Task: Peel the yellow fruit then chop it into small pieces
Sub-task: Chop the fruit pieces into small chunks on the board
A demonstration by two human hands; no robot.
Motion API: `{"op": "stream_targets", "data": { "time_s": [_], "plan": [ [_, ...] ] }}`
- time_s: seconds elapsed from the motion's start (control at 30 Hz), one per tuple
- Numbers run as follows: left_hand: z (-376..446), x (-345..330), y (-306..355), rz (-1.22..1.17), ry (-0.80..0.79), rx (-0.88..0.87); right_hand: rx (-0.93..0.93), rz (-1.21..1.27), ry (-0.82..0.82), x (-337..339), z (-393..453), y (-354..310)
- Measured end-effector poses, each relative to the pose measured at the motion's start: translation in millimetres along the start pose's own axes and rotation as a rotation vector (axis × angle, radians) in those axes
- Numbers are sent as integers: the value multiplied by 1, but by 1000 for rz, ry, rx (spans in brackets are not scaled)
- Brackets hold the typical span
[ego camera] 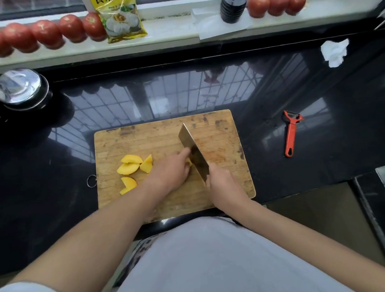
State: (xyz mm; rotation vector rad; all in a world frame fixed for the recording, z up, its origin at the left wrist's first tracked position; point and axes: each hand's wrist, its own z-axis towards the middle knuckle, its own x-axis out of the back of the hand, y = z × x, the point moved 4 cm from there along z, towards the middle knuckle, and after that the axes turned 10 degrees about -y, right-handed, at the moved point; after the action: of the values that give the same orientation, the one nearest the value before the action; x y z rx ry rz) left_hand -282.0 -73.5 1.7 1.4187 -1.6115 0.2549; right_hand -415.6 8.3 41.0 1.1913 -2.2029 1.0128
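Head view: yellow packet on sill reads 食用 (rest illegible). Left hand covers most of fruit piece mid cutting board; fingers curled on it. Right hand grips cleaver. Peeled yellow wedges near board's left edge.

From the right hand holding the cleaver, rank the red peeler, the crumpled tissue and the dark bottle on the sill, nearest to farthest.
Measured from the right hand in the head view:
1. Red peeler, on the counter to its right.
2. Crumpled tissue, farther back on the right of the counter.
3. Dark bottle, up on the windowsill.
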Motion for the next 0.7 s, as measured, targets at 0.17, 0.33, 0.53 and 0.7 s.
{"op": "stream_targets", "data": {
  "time_s": [0.17, 0.33, 0.53, 0.7],
  "plan": [
    [5, 26, -2, 479, -237, -57, -23, 28, -22, -3, -6, 17],
    [1, 13, -3, 201, -346, 143, -21, 18, -18, -3, -5, 18],
    [-8, -21, 8, -750, -328, 452, 20, -16, -17, -1, -9, 19],
    [-14, -37, 10, -907, -210, 490, 93, -162, 0, -2, -23, 18]
  ]
}}
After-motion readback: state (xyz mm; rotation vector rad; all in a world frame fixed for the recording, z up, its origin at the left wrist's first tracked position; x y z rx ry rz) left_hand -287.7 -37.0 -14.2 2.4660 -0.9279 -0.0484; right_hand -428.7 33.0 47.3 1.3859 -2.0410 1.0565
